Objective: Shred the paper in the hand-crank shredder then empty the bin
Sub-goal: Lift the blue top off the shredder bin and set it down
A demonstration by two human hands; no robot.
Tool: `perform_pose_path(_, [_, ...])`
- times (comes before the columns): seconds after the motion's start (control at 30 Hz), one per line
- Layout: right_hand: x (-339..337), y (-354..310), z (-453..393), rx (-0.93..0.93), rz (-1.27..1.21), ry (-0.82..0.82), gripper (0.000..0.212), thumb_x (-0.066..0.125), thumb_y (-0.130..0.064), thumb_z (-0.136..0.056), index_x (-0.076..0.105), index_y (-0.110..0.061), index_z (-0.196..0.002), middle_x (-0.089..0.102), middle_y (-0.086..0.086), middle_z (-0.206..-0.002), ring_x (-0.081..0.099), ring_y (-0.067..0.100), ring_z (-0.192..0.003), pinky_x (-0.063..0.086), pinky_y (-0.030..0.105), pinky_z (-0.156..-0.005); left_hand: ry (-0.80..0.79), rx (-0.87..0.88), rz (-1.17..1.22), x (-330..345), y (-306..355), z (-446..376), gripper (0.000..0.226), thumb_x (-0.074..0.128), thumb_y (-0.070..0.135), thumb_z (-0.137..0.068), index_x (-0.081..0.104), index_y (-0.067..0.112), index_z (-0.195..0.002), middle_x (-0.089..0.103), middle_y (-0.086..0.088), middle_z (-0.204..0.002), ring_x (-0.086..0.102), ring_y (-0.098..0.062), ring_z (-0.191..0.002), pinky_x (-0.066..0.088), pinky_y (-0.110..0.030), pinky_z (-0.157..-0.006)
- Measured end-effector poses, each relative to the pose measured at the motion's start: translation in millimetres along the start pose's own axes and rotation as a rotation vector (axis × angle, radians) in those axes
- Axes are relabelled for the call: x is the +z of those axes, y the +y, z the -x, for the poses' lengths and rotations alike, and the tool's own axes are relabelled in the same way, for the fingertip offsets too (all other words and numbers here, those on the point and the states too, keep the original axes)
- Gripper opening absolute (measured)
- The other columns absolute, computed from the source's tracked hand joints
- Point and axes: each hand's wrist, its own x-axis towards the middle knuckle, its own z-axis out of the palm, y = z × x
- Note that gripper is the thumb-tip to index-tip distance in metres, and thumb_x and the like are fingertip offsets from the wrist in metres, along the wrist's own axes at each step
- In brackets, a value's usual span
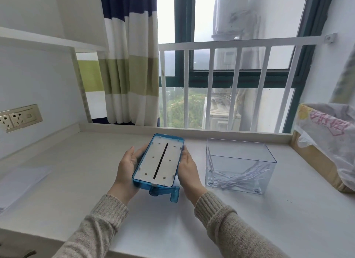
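The blue shredder head [160, 160] is off its bin and turned underside up, showing a white plate with a long black slot. Its blue crank handle [173, 195] sticks out at the near end. My left hand [126, 166] grips its left long edge and my right hand [189, 169] grips its right long edge, holding it just above the white desk [153, 225]. To the right stands the clear plastic bin [240, 164], open on top, with several white paper shreds [242, 178] lying at its bottom.
A cardboard box lined with a plastic bag [326, 140] stands at the desk's right end. White paper sheets [21, 182] lie at the left edge. A wall socket [19, 117] sits on the left wall; a white railing and window run behind.
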Motion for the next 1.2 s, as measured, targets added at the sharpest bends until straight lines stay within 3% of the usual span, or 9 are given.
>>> perform_pose_path(0.13, [4,14,-11,0.056,0.076,0.043,0.048,0.024,-0.045,-0.101,0.036,-0.031,-0.145,0.056,-0.003,-0.135,0.056,0.02,-0.115,0.05,0.036,-0.091,0.028,-0.038,-0.011,-4,-7,-8,0.057,0.023,0.048,-0.101,0.06,0.015,-0.127,0.067,-0.015,-0.12,0.061,-0.034,-0.112,0.049,-0.044,-0.085])
perform_pose_path(0.17, [4,15,-12,0.057,0.088,0.042,0.047,0.024,-0.044,-0.101,0.04,-0.03,-0.142,0.058,-0.005,-0.126,0.058,0.02,-0.108,0.053,0.031,-0.08,0.03,-0.047,-0.012,-5,-9,-9,0.057,0.023,0.048,-0.101,0.06,0.014,-0.127,0.067,-0.016,-0.121,0.061,-0.034,-0.112,0.049,-0.044,-0.085])
perform_pose_path(0.27, [1,15,-14,0.061,0.127,0.038,0.039,0.023,-0.039,-0.103,0.052,-0.027,-0.125,0.059,-0.005,-0.099,0.054,0.014,-0.083,0.034,0.018,-0.054,0.046,-0.061,-0.027,-9,-12,-16,0.058,0.023,0.05,-0.1,0.062,0.014,-0.124,0.067,-0.018,-0.12,0.061,-0.036,-0.112,0.049,-0.046,-0.089])
perform_pose_path(0.43, [-2,16,-20,0.177,0.143,0.001,0.041,0.023,-0.035,-0.102,0.052,-0.014,-0.122,0.065,0.008,-0.109,0.065,0.02,-0.089,0.058,0.033,-0.068,0.051,-0.083,-0.092,-15,-15,-24,0.063,0.022,0.055,-0.098,0.061,0.014,-0.126,0.066,-0.019,-0.121,0.06,-0.039,-0.114,0.041,-0.055,-0.103])
perform_pose_path(0.53, [-10,13,-18,0.27,0.099,-0.043,0.036,0.022,-0.032,-0.103,0.053,-0.014,-0.098,0.055,0.007,-0.075,0.053,0.016,-0.054,0.044,0.021,-0.04,0.053,-0.094,-0.123,-17,-16,-28,0.065,0.021,0.056,-0.098,0.06,0.013,-0.127,0.067,-0.018,-0.119,0.061,-0.039,-0.112,0.045,-0.051,-0.099])
perform_pose_path(0.63, [-14,11,-16,0.328,0.087,-0.048,0.038,0.022,-0.033,-0.104,0.053,-0.01,-0.102,0.047,0.007,-0.062,0.041,0.013,-0.038,0.036,0.017,-0.034,0.048,-0.1,-0.164,-18,-16,-28,0.065,0.02,0.057,-0.098,0.062,0.015,-0.124,0.069,-0.018,-0.115,0.063,-0.038,-0.107,0.048,-0.048,-0.093])
perform_pose_path(0.83, [-14,9,-17,0.384,0.033,-0.062,0.038,0.023,-0.033,-0.104,0.052,-0.008,-0.107,0.041,0.006,-0.054,0.038,0.011,-0.03,0.046,0.023,-0.033,0.036,-0.116,-0.198,-20,-18,-30,0.067,0.02,0.059,-0.097,0.063,0.015,-0.122,0.069,-0.019,-0.114,0.065,-0.037,-0.104,0.048,-0.047,-0.092])
perform_pose_path(0.97, [-14,6,-16,0.41,0.036,-0.067,0.036,0.023,-0.033,-0.104,0.051,-0.011,-0.104,0.041,0.006,-0.052,0.039,0.01,-0.026,0.047,0.024,-0.033,0.032,-0.103,-0.23,-21,-19,-30,0.064,0.02,0.057,-0.098,0.066,0.014,-0.114,0.073,-0.017,-0.106,0.07,-0.032,-0.091,0.05,-0.043,-0.088])
perform_pose_path(1.2, [-13,7,-21,0.442,0.07,-0.084,0.043,0.022,-0.037,-0.104,0.051,-0.009,-0.117,0.044,0.007,-0.05,0.039,0.01,-0.024,0.045,0.022,-0.032,0.039,-0.098,-0.276,-23,-21,-32,0.064,0.021,0.057,-0.098,0.067,0.015,-0.113,0.073,-0.016,-0.104,0.07,-0.032,-0.09,0.049,-0.045,-0.09])
